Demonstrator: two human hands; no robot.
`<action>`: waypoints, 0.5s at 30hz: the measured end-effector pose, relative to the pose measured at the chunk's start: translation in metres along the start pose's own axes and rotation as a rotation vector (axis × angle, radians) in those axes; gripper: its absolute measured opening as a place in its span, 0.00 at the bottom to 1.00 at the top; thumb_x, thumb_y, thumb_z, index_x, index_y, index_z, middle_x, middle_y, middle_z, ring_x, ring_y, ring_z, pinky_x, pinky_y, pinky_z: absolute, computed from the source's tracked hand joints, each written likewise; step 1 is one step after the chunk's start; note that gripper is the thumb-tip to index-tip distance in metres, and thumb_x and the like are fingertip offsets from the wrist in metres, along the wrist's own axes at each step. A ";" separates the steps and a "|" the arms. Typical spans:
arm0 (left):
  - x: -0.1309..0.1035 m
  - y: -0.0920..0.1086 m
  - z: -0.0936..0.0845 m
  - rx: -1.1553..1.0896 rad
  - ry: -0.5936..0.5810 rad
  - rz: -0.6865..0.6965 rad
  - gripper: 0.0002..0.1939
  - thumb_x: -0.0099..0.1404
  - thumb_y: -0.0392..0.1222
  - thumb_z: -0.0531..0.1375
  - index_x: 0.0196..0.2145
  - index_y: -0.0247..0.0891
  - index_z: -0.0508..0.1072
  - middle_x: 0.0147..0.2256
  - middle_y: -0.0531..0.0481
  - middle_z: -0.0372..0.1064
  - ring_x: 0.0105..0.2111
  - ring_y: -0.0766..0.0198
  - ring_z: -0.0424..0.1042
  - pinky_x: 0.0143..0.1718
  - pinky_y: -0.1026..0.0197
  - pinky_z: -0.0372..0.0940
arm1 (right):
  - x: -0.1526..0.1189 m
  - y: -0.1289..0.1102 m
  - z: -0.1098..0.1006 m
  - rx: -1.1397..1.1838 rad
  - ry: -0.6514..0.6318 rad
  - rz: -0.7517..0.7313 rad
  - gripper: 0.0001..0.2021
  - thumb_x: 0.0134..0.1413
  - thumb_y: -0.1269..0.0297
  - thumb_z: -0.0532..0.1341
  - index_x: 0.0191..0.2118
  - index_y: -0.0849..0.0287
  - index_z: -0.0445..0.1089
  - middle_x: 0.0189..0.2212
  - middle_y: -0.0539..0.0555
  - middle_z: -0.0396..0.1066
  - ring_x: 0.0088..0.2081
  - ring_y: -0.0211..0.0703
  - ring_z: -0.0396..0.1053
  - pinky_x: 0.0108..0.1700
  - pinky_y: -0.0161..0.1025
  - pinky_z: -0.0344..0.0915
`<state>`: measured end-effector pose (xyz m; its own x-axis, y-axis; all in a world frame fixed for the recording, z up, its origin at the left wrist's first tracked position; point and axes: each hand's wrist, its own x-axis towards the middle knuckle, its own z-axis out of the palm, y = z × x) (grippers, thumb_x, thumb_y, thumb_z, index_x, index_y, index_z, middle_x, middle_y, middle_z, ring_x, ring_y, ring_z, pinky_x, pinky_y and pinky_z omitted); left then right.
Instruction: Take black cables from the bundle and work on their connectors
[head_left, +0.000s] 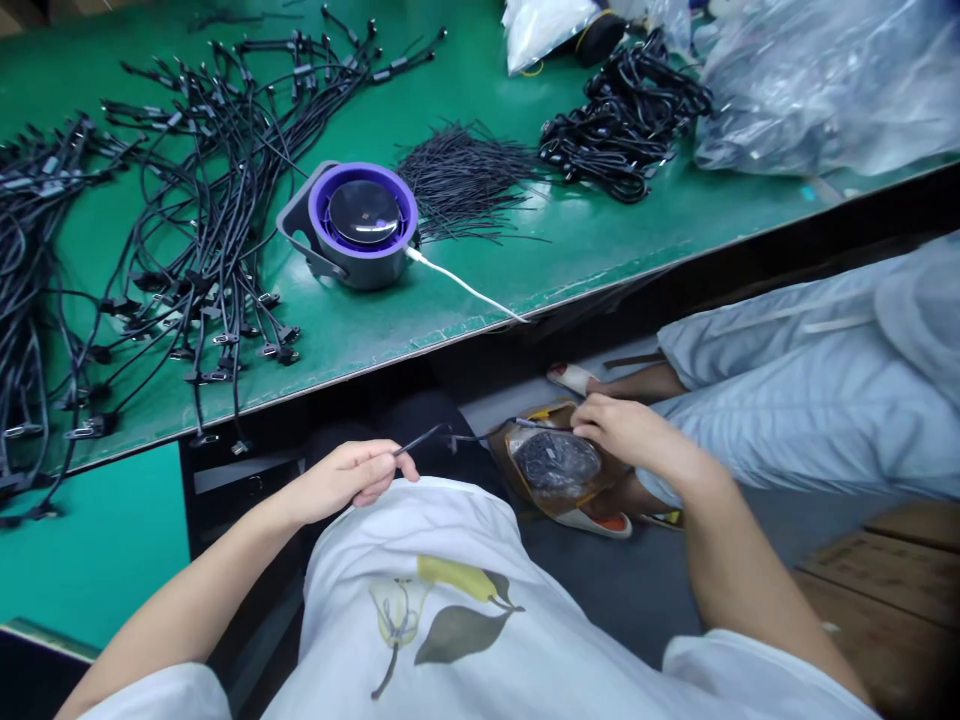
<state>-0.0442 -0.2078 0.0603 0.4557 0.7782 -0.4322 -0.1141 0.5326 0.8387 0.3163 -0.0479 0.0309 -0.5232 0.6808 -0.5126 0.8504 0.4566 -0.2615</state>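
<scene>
A black cable [420,439] is held up on the near side of the purple-and-grey device [364,215], off the table's edge. Nearly straight below the device, the left hand [367,475] pinches it between thumb and curled fingers. Well right of the device, the right hand [619,425] has its fingers closed on the cable's other stretch. Black ties [472,180] lie heaped just right of the device.

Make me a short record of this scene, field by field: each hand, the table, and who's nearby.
Left hand: pinches a thin black cable
Right hand: holds it farther along
Surface: green tabletop
Device: round purple-and-grey unit, thin white cable attached
Left of device: loose black cables
Right of device: thin black strips, coiled black cables, clear plastic bag
Nearby: person in pale trousers
</scene>
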 end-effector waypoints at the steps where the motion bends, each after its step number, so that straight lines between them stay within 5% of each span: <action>1: 0.000 0.002 0.001 -0.037 -0.040 -0.013 0.21 0.69 0.54 0.55 0.40 0.31 0.73 0.19 0.59 0.49 0.18 0.71 0.47 0.21 0.64 0.46 | -0.001 0.000 0.007 -0.065 0.047 0.089 0.11 0.59 0.64 0.57 0.40 0.64 0.74 0.41 0.64 0.72 0.45 0.54 0.71 0.51 0.50 0.64; 3: 0.002 0.004 0.004 -0.076 -0.119 -0.032 0.22 0.67 0.56 0.57 0.41 0.32 0.73 0.19 0.59 0.50 0.18 0.71 0.47 0.21 0.64 0.45 | -0.002 -0.021 0.017 -0.023 0.186 0.023 0.19 0.58 0.62 0.59 0.53 0.65 0.68 0.51 0.68 0.68 0.54 0.57 0.67 0.57 0.53 0.61; 6: 0.006 0.007 0.015 -0.069 -0.206 -0.049 0.22 0.64 0.58 0.60 0.41 0.33 0.73 0.19 0.59 0.51 0.18 0.72 0.47 0.20 0.65 0.44 | 0.001 -0.091 0.024 0.244 0.391 -0.477 0.35 0.58 0.51 0.61 0.65 0.60 0.52 0.63 0.64 0.55 0.64 0.52 0.54 0.64 0.52 0.53; 8: 0.005 0.007 0.021 -0.065 -0.229 -0.079 0.21 0.64 0.57 0.61 0.40 0.33 0.74 0.19 0.59 0.51 0.17 0.74 0.46 0.18 0.66 0.42 | 0.013 -0.136 0.028 0.318 0.507 -0.696 0.28 0.61 0.52 0.58 0.62 0.60 0.57 0.59 0.63 0.61 0.62 0.51 0.57 0.66 0.55 0.48; 10: 0.000 0.007 0.023 -0.135 -0.219 -0.089 0.20 0.64 0.56 0.61 0.37 0.33 0.75 0.17 0.60 0.50 0.15 0.76 0.45 0.16 0.69 0.41 | 0.032 -0.158 0.033 0.370 0.517 -0.800 0.14 0.65 0.60 0.53 0.52 0.60 0.67 0.47 0.57 0.72 0.52 0.45 0.68 0.62 0.49 0.55; 12: -0.011 0.011 0.018 -0.308 -0.193 -0.018 0.18 0.66 0.54 0.60 0.35 0.34 0.75 0.14 0.62 0.46 0.11 0.78 0.42 0.12 0.71 0.41 | 0.051 -0.148 0.039 0.394 0.432 -0.719 0.11 0.65 0.68 0.51 0.42 0.58 0.70 0.38 0.52 0.74 0.42 0.38 0.72 0.52 0.37 0.63; 15: -0.032 0.029 0.002 -0.625 -0.079 0.205 0.13 0.68 0.47 0.60 0.32 0.34 0.76 0.12 0.67 0.37 0.07 0.81 0.32 0.06 0.75 0.40 | 0.069 -0.095 0.047 0.264 0.355 -0.324 0.10 0.63 0.72 0.51 0.39 0.58 0.69 0.38 0.52 0.74 0.39 0.38 0.73 0.41 0.32 0.63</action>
<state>-0.0606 -0.2177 0.0994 0.4308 0.8703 -0.2388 -0.6853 0.4877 0.5409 0.2023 -0.0707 -0.0180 -0.7085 0.7016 -0.0763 0.6039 0.5469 -0.5799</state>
